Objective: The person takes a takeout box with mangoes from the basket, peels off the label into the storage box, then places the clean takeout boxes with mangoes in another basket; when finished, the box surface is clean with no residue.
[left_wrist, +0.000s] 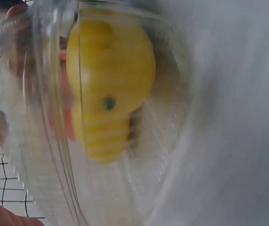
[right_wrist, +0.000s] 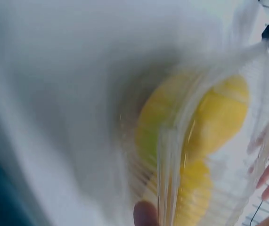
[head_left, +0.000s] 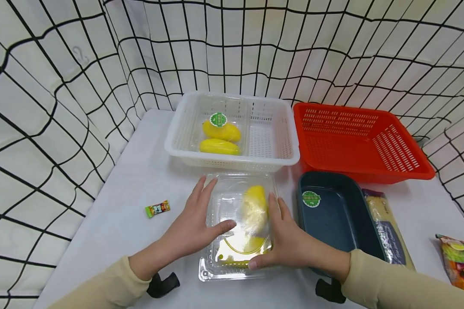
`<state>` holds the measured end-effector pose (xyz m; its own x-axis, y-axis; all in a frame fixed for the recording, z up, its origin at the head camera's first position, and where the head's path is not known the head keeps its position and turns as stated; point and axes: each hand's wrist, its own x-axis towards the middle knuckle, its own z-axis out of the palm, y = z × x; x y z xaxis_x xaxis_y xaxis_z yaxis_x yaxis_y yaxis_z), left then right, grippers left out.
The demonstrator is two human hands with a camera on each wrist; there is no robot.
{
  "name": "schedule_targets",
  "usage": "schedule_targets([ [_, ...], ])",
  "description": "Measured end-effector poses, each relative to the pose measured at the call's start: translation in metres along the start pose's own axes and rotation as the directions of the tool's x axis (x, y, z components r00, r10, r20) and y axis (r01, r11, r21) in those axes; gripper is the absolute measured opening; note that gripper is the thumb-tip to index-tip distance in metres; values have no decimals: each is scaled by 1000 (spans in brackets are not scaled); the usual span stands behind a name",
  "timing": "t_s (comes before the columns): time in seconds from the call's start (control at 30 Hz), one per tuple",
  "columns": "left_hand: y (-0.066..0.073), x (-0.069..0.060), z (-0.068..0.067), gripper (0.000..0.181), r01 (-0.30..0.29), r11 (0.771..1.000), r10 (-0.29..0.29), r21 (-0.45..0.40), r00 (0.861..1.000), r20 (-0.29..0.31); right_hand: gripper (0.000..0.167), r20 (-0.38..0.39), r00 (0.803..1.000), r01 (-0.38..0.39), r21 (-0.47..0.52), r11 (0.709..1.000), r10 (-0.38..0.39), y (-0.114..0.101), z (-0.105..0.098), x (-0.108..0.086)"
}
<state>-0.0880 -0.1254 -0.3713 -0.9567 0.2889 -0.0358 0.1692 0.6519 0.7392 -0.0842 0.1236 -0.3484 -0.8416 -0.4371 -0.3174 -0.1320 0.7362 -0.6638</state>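
Observation:
A clear plastic clamshell box (head_left: 225,193) with yellow fruit (head_left: 256,201) inside lies on the white table, between my hands. My left hand (head_left: 191,227) is at its left edge, fingers extended and thumb reaching over the lid. On the opposite side, my right hand (head_left: 290,242) has its fingers straight along the edge and its thumb near the front of the lid. Through the clear wall, the left wrist view shows a rounded yellow fruit (left_wrist: 113,61) with a small dark spot. The right thumb (right_wrist: 146,214) shows by the box rim in the right wrist view; both wrist views are blurred.
Behind stands a white basket (head_left: 232,158) holding another clear box of yellow fruit (head_left: 219,146). To its right is a red basket (head_left: 332,146); a dark blue tray (head_left: 332,223) stands nearer. Around lie a small wrapped snack (head_left: 157,208), a long packet (head_left: 386,227) and a colourful bag (head_left: 460,262).

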Motion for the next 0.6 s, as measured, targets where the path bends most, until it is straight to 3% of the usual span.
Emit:
schedule_targets([
  [0.3, -4, 1, 17, 129, -7, 996, 4, 86, 999, 36, 147, -16, 999, -36, -8, 999, 36, -4, 9, -3],
  [0.6, -6, 1, 20, 132, -5, 997, 3, 80, 1000, 23, 136, -73, 995, -60, 50, 997, 64, 10, -4, 5],
])
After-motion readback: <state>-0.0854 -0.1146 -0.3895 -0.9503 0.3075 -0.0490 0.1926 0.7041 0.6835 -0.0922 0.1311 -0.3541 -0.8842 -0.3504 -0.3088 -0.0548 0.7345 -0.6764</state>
